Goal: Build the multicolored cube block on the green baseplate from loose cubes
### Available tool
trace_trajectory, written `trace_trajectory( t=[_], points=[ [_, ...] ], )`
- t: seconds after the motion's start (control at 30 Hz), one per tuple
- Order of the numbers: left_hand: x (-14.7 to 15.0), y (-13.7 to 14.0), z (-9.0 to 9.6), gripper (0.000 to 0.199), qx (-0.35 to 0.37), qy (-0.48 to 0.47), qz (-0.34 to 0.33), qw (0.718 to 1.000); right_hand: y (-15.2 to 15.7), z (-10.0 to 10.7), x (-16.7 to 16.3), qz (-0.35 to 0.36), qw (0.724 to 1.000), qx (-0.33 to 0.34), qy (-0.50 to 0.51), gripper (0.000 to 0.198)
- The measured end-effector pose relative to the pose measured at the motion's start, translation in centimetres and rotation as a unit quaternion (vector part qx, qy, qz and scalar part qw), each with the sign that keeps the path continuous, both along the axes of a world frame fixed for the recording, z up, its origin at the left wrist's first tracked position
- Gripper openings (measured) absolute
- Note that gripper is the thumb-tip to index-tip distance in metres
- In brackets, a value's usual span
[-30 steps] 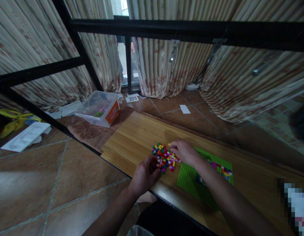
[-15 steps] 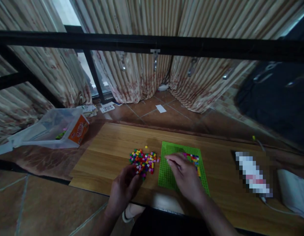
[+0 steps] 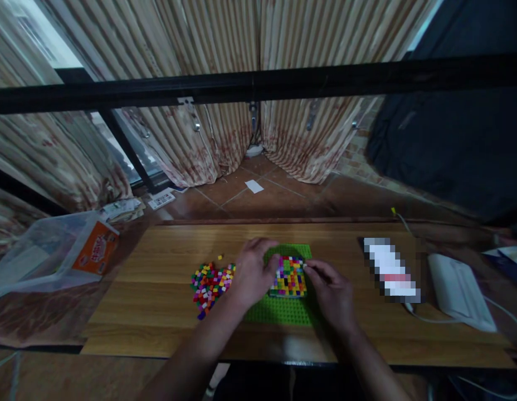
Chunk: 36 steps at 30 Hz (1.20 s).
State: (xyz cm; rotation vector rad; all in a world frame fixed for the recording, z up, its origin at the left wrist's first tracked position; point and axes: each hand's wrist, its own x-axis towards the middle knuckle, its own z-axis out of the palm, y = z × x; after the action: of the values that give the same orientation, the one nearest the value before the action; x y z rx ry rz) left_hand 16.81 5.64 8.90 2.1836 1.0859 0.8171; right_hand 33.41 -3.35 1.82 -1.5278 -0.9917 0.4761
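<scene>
A green studded baseplate (image 3: 279,314) lies on the wooden table, with a patch of small multicoloured building bricks (image 3: 288,277) pressed onto it. My left hand (image 3: 254,270) rests over the plate's left side, thumb apart from the fingers and close to the patch's left edge. At the patch's upper right corner, my right hand (image 3: 331,289) is closed in a pinch. A pale speck shows at its fingertips, too small to name. Left of the plate lies a heap of loose coloured bricks (image 3: 208,289), partly covered by my left hand and forearm.
A single yellow brick (image 3: 220,257) lies behind the heap. To the right are a blurred-out phone-like object (image 3: 392,273) and a white device (image 3: 461,292) with cables. A clear plastic bin (image 3: 53,245) stands at the left; a black rail (image 3: 225,89) crosses beyond the table.
The view has turned to the right. My left hand has moved from the brick heap onto the plate; my right hand has shifted to the plate's right side, uncovering the brick patch.
</scene>
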Motion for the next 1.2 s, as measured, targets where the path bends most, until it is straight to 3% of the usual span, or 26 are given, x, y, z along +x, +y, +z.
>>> trace_trajectory(
  t=[0.13, 0.27, 0.53, 0.77, 1.03, 1.2],
  points=[
    [4.6, 2.1, -0.3, 0.026, -0.099, 0.082, -0.095, 0.987, 0.3, -1.3, 0.0, 0.007, 1.000, 0.012, 0.025, 0.021],
    [5.8, 2.7, -1.0, 0.031, -0.152, 0.135, -0.152, 0.967, 0.2, -1.5, 0.0, 0.001, 0.999, 0.026, 0.041, 0.023],
    [5.7, 3.2, -1.5, 0.024, -0.177, 0.131, -0.149, 0.964, -0.1, -1.0, 0.4, 0.031, 0.999, -0.003, -0.017, 0.023],
    [5.9, 3.2, -1.4, 0.022, -0.172, 0.131, -0.153, 0.964, 0.1, -1.1, 0.1, 0.002, 1.000, 0.018, -0.019, 0.025],
    [5.8, 3.6, -2.4, 0.019, -0.230, 0.094, -0.168, 0.954, 0.1, -1.2, 0.2, -0.002, 1.000, 0.008, -0.030, 0.027],
    [6.1, 3.6, -2.1, 0.017, -0.246, 0.108, -0.140, 0.953, 0.0, -0.3, 0.4, 0.010, 0.997, -0.019, -0.075, 0.028]
  ],
)
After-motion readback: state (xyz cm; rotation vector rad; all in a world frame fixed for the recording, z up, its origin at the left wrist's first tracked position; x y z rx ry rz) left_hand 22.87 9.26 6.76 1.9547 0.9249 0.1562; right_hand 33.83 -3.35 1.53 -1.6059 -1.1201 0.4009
